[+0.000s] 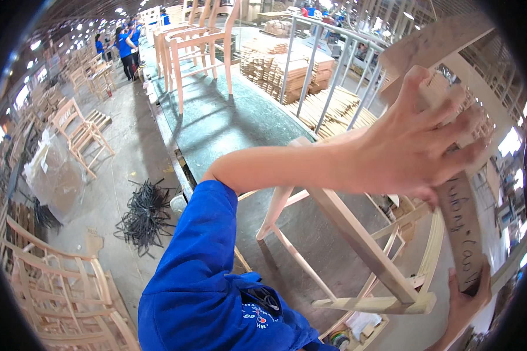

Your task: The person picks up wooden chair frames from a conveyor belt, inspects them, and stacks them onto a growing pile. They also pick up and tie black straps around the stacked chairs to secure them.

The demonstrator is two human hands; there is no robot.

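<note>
My left hand [418, 137] reaches across to the right with its fingers bent over a brown wooden board [459, 225] marked with handwriting. Below it, my right hand [471, 295] clasps the lower end of that same board between thumb and fingers. Another wooden piece [433, 47] slants above my left hand; whether it joins the board is hidden behind the hand. Under my left forearm, a pale wooden chair frame [357, 243] stands tilted on the grey work surface [304, 257], its legs and rails showing.
Finished-looking wooden chairs [196, 47] stand farther along the green bench [228, 120]. Beyond a metal railing [328, 64] are lumber stacks [287, 64]. On the floor at left lie a black strap heap [146, 213], a chair [82, 134] and chair frames [64, 292]. People [125, 50] in blue stand far off.
</note>
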